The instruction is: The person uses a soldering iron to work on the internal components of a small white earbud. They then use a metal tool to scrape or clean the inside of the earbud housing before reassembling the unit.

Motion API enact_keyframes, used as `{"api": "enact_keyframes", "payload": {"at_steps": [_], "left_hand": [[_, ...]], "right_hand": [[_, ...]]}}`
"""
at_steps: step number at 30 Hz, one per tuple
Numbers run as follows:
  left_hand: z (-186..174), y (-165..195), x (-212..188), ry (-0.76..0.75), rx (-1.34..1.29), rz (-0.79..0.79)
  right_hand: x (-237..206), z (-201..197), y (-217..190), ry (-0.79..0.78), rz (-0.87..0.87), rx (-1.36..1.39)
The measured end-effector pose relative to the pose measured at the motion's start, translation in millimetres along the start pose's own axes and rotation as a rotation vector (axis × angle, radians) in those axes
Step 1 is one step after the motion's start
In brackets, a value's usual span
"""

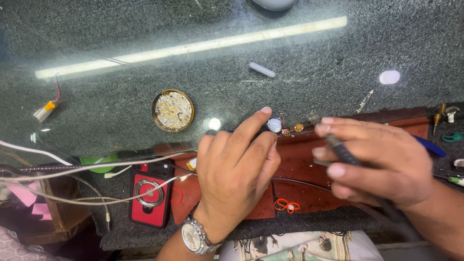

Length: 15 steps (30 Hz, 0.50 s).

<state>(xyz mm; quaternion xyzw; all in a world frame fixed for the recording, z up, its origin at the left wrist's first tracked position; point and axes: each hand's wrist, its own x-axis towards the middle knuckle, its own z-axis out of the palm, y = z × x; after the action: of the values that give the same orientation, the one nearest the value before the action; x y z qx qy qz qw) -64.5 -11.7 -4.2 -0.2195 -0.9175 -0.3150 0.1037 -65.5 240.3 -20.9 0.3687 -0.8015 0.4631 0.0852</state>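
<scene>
no packages, labels, signs or lit screens here; the only phone (150,194), in a red case, lies back-up on the counter (309,53).

The bench (338,53) is speckled dark stone, glossy enough to mirror a lamp. On it lies a matt reddish-brown mat (299,188). Left of the mat, a round brass-coloured tin (172,110) holds rough metallic wool; a glossy red phone case (151,195) lies nearby.

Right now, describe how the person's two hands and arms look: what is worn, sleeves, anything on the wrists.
Both arms are bare, with no sleeves in view and no gloves. The left hand has a silver metal wristwatch with a pale round dial on its wrist. The right hand shows no watch or ring. Fingernails on both are short and unpainted.
</scene>
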Motion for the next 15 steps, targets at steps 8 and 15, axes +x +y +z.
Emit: {"api": "enact_keyframes", "payload": {"at_steps": [8, 15], "left_hand": [[1, 0, -1, 0.012, 0.003, -0.005], [6, -1, -3, 0.052, 0.006, 0.006]], "right_hand": [[10, 16, 6, -0.100, -0.082, -0.277], [16, 19, 2, -0.066, -0.018, -0.267]]}}
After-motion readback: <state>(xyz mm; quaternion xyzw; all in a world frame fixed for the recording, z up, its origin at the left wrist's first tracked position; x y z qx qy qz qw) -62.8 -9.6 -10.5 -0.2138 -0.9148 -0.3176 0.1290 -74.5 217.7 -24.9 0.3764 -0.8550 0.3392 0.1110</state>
